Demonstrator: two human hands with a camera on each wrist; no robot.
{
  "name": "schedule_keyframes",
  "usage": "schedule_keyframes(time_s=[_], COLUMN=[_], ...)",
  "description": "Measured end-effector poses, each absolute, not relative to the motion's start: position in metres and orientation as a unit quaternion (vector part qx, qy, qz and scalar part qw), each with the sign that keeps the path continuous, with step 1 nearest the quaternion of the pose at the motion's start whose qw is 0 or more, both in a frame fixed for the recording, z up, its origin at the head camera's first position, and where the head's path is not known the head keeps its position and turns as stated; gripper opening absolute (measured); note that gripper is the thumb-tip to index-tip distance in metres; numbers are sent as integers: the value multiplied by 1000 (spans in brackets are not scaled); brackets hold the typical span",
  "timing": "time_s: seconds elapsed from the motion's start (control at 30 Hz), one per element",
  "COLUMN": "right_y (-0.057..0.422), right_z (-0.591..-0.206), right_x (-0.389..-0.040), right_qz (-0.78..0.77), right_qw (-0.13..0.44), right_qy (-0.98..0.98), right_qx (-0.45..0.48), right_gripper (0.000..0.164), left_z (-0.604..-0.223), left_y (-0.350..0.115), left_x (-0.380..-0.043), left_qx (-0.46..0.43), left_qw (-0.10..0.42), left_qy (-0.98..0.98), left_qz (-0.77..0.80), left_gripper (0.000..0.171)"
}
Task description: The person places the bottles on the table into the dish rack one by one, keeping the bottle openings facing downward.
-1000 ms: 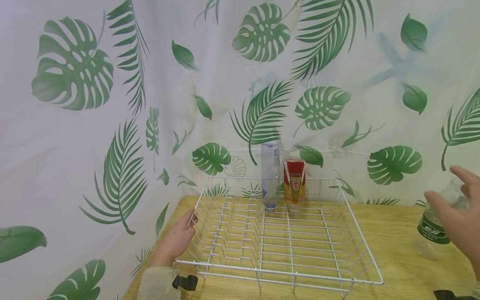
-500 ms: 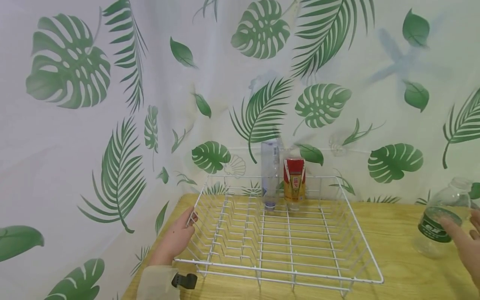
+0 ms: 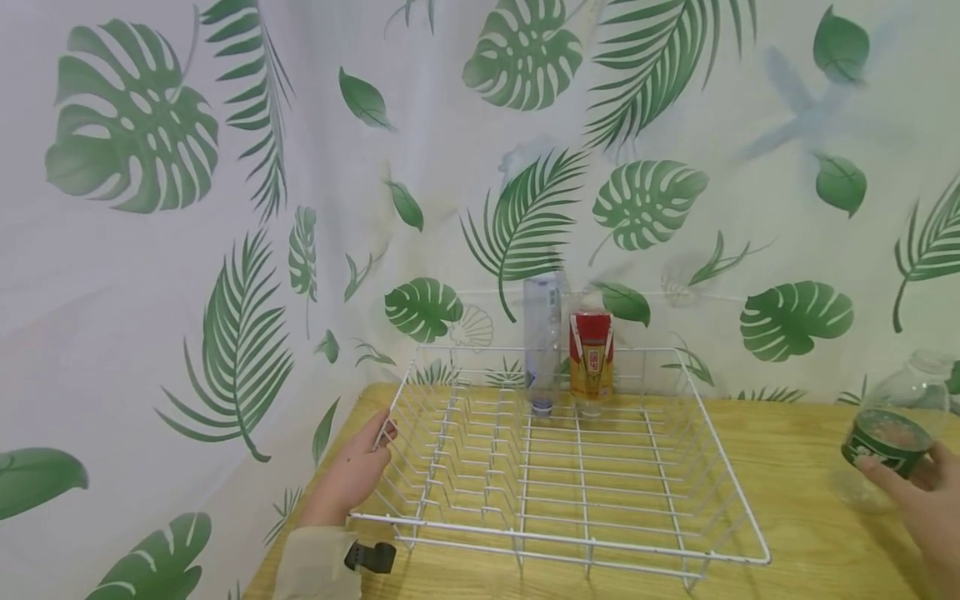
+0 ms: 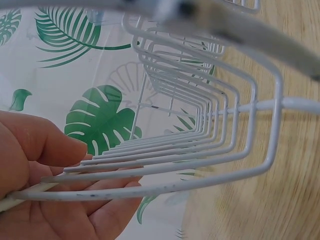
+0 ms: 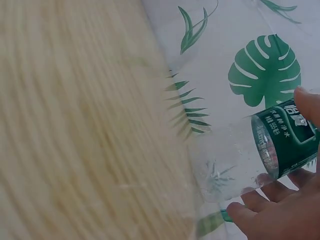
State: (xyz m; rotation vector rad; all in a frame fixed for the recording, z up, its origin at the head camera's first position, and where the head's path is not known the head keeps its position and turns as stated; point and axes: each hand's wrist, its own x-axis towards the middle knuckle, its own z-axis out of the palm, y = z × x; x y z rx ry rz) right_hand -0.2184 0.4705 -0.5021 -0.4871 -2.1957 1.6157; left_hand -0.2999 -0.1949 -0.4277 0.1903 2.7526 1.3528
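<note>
Steadying side: at lower left we hold the side rim of the wire rack (image 3: 555,538) with our left hand (image 3: 363,462), probably so the light frame will not slide.
Rack position: lower middle of the frame, on the desk (image 3: 780,483).
Green-labelled bottle (image 3: 888,437): at the right edge, clasped around its middle by our right hand (image 3: 926,508), likely because that gives a secure purchase; we cannot tell whether its base touches the desk.
Back wires: the pale bottle (image 3: 542,350) and red-and-yellow bottle (image 3: 591,358) stand side by side mid-frame, perhaps propped there for support.
</note>
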Motion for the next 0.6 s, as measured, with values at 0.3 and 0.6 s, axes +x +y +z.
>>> schedule_keyframes(time_s=[0.3,0.6], right_y=[471,472], right_z=[-497,-503], right_x=[-219,-225], right_qz=[497,496], right_qw=[214,178], right_qy=[-834,-833], right_qx=[-105,-168], right_gripper=[62,90], left_z=[-425,-425], left_y=[-193,-193], left_x=[-300,-300], left_qx=[62,56], left_qw=[32,31], left_qy=[893,894], left_qz=[444,443], left_gripper=[66,66])
